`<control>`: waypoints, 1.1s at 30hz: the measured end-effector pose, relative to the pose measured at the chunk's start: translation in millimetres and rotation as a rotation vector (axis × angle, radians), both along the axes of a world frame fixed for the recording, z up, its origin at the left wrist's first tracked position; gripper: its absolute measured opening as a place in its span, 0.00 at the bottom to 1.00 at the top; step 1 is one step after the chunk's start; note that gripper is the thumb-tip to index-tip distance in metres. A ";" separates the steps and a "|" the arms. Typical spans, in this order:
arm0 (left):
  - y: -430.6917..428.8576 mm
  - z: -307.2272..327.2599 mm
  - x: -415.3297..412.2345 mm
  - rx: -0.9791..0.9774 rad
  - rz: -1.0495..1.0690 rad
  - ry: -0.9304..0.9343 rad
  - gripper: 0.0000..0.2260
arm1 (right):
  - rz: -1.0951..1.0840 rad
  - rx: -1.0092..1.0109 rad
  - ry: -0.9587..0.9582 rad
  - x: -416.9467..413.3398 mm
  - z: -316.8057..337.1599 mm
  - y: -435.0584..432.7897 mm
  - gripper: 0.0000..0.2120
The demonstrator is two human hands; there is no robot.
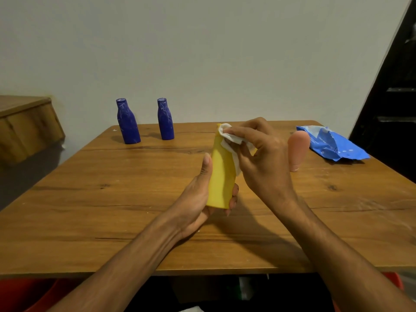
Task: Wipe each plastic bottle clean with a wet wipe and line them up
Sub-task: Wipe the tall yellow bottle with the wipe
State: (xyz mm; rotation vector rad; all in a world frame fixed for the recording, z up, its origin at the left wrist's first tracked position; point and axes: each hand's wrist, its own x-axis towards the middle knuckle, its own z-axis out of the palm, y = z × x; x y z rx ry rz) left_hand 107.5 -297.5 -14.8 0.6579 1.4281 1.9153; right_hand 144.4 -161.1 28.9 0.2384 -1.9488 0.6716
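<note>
My left fingers [234, 198] curled round yellow bottle [221, 176] base, steadying it off the table [112, 199] | my right fingers [240, 131] pinched wet wipe [226, 137] onto its top for scrubbing | blue bottles [128, 122] stood well beyond both.

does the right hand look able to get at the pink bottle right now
Probably yes: the pink bottle stands just beside the right hand with nothing between them, though that hand is pinching the wet wipe against the yellow bottle.

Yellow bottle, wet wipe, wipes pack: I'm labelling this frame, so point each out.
yellow bottle [219, 179]: head view, bare side of body.
wet wipe [225, 128]: head view, fold at bottle top.
wipes pack [333, 144]: head view, middle of blue wrapper.
</note>
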 end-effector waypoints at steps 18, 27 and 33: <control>5.6 -5.4 2.4 -0.167 0.160 0.235 0.32 | -0.210 0.235 0.004 -2.5 -9.2 -8.7 0.15; 7.1 -7.4 1.5 -0.215 0.218 0.312 0.34 | -0.285 0.302 -0.022 1.6 -6.7 -11.4 0.18; 7.4 -8.2 1.0 -0.211 0.259 0.324 0.30 | -0.275 0.340 -0.024 3.1 -10.9 -14.0 0.19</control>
